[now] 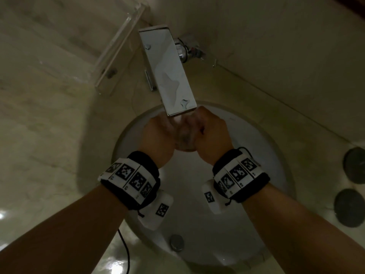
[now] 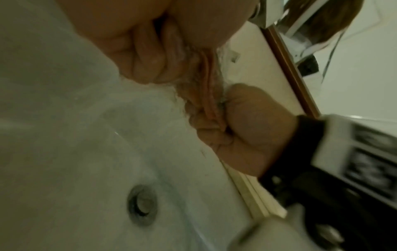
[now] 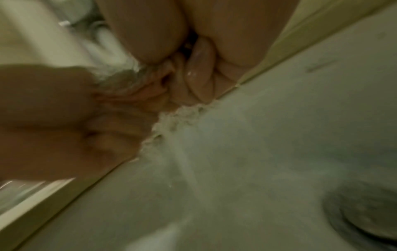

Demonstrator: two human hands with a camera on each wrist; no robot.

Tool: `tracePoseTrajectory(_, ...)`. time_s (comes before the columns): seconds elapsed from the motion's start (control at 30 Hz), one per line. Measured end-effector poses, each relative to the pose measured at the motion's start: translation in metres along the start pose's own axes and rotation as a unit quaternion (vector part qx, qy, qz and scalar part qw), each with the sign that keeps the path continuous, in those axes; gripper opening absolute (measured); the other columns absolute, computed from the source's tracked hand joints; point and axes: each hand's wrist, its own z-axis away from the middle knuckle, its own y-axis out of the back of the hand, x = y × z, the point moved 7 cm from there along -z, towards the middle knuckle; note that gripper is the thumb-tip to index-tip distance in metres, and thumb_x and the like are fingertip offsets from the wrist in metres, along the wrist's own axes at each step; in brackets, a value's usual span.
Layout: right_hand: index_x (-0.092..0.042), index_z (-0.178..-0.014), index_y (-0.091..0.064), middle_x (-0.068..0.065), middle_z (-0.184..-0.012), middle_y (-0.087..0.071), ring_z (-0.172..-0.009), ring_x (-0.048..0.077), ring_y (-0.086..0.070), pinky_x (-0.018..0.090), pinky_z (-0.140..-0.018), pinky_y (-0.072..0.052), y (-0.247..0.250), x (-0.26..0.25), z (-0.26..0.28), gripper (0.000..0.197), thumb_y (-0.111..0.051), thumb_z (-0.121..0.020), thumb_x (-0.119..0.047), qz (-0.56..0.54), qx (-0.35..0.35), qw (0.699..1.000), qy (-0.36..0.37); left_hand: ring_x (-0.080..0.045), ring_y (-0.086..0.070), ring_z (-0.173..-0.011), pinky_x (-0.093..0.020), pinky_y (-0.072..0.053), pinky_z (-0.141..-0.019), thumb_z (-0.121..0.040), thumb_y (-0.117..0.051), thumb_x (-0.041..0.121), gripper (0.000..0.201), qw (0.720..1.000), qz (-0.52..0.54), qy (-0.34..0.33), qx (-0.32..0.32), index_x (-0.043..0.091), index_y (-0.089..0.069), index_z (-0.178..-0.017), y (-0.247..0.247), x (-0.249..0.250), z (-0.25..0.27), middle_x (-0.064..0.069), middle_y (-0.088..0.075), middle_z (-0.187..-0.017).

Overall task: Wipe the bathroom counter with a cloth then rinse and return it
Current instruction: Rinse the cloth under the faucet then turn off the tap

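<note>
Both hands are together over the sink basin (image 1: 197, 204), right under the flat chrome faucet (image 1: 167, 72). My left hand (image 1: 158, 135) and right hand (image 1: 213, 133) each grip one end of a bunched, wet, pale cloth (image 1: 184, 139). In the left wrist view the cloth (image 2: 204, 98) hangs twisted between the curled left fingers (image 2: 146, 68) and the right fist (image 2: 247, 127). Water runs over the cloth (image 3: 120, 79) and streams off it into the basin in the right wrist view, where the right fingers (image 3: 199, 68) look wet.
A marble counter (image 1: 49, 135) surrounds the round basin, whose drain plug (image 1: 176, 242) is near me. A clear acrylic shelf (image 1: 118, 50) stands at the back left. Two dark round objects (image 1: 353, 167) lie on the counter at the right. A thin black cable (image 1: 124, 244) hangs near the left forearm.
</note>
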Motion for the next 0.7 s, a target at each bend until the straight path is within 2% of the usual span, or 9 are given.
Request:
tracePoseTrajectory(0.07, 0.000, -0.087, -0.058, 0.009, -0.069, -0.063, -0.060, 0.020, -0.059, 0.035, -0.053, -0.048, -0.003, -0.009, 0.002, 0.020, -0.055, -0.094, -0.018, -0.015, -0.018, 1.000, 0.014, -0.009, -0.040, -0.058, 0.002, -0.036, -0.050, -0.093, -0.049, -0.001, 0.016, 1.000, 0.016, 0.008, -0.004, -0.004, -0.064, -0.099, 0.001, -0.003, -0.002, -0.007, -0.057, -0.072)
tracePoseTrajectory(0.17, 0.001, -0.087, -0.058, 0.008, -0.069, -0.062, -0.061, 0.015, -0.057, 0.032, -0.055, -0.048, -0.002, -0.011, -0.002, 0.015, -0.054, -0.093, -0.013, -0.021, -0.024, 0.999, 0.013, -0.010, -0.053, -0.059, -0.008, -0.047, -0.061, -0.096, -0.052, 0.006, 0.022, 0.992, 0.108, 0.018, -0.057, 0.011, -0.060, -0.076, -0.008, -0.001, -0.004, 0.004, -0.054, -0.067)
tracePoseTrajectory(0.27, -0.013, -0.080, -0.057, -0.006, -0.065, -0.058, -0.057, 0.003, -0.054, 0.020, -0.055, -0.043, 0.005, -0.002, -0.013, 0.011, -0.061, -0.091, -0.014, -0.043, -0.037, 0.998, -0.025, 0.009, -0.061, -0.059, -0.005, -0.044, -0.056, -0.098, -0.052, 0.024, 0.020, 0.982, 0.180, -0.012, -0.062, 0.011, -0.066, -0.104, -0.002, 0.012, 0.001, 0.008, -0.063, -0.074)
tracePoseTrajectory(0.33, -0.015, -0.086, -0.061, -0.007, -0.073, -0.062, -0.066, 0.005, -0.060, 0.023, -0.060, -0.047, 0.010, 0.001, -0.019, 0.007, -0.068, -0.085, -0.017, -0.089, -0.049, 0.993, -0.060, 0.007, -0.065, -0.068, -0.013, -0.048, -0.063, -0.095, -0.057, 0.028, 0.023, 0.978, 0.199, -0.015, -0.057, 0.012, -0.066, -0.109, -0.001, 0.008, -0.001, 0.009, -0.070, -0.080)
tracePoseTrajectory(0.4, -0.012, -0.100, -0.062, -0.001, -0.090, -0.068, -0.083, 0.014, -0.066, 0.032, -0.070, -0.054, 0.017, 0.000, -0.026, 0.024, -0.074, -0.080, -0.020, -0.102, -0.041, 0.991, -0.076, 0.006, -0.068, -0.074, -0.012, -0.049, -0.065, -0.093, -0.061, 0.016, 0.010, 0.966, 0.252, -0.006, -0.055, 0.011, -0.066, -0.100, 0.000, 0.002, -0.005, 0.014, -0.073, -0.078)
tracePoseTrajectory(0.5, -0.018, -0.114, -0.056, -0.003, -0.106, -0.066, -0.100, 0.012, -0.063, 0.036, -0.090, -0.052, 0.036, -0.017, -0.037, 0.045, -0.075, -0.075, -0.028, -0.113, 0.002, 0.992, -0.062, 0.007, -0.068, -0.066, -0.006, -0.048, -0.059, -0.092, -0.054, -0.005, 0.012, 0.946, 0.316, -0.004, -0.073, 0.004, -0.061, -0.097, -0.001, 0.007, -0.006, 0.021, -0.072, -0.065)
tracePoseTrajectory(0.57, -0.024, -0.104, -0.057, -0.012, -0.096, -0.066, -0.090, 0.004, -0.061, 0.034, -0.086, -0.053, 0.046, -0.034, -0.043, 0.035, -0.074, -0.075, -0.016, -0.150, 0.010, 0.988, -0.032, 0.005, -0.068, -0.066, -0.007, -0.048, -0.058, -0.092, -0.054, -0.004, 0.019, 0.944, 0.319, -0.014, -0.080, -0.011, -0.058, -0.109, -0.002, 0.007, -0.005, 0.014, -0.073, -0.067)
tracePoseTrajectory(0.63, -0.027, -0.097, -0.059, 0.001, -0.091, -0.071, -0.082, 0.009, -0.063, 0.042, -0.080, -0.057, 0.051, -0.047, -0.046, 0.033, -0.067, -0.075, -0.004, -0.201, 0.009, 0.980, -0.014, 0.005, -0.065, -0.065, -0.007, -0.046, -0.058, -0.093, -0.056, 0.001, 0.028, 0.941, 0.326, -0.017, -0.084, -0.017, -0.056, -0.114, -0.002, 0.006, -0.004, 0.005, -0.072, -0.078)
tracePoseTrajectory(0.7, -0.025, -0.103, -0.062, 0.014, -0.101, -0.070, -0.090, 0.016, -0.067, 0.043, -0.083, -0.057, 0.054, -0.050, -0.046, 0.035, -0.064, -0.075, -0.003, -0.225, 0.020, 0.974, -0.014, 0.004, -0.065, -0.066, -0.007, -0.046, -0.058, -0.094, -0.054, 0.003, 0.030, 0.936, 0.338, -0.007, -0.095, -0.014, -0.056, -0.120, -0.005, 0.005, -0.005, -0.005, -0.068, -0.088)
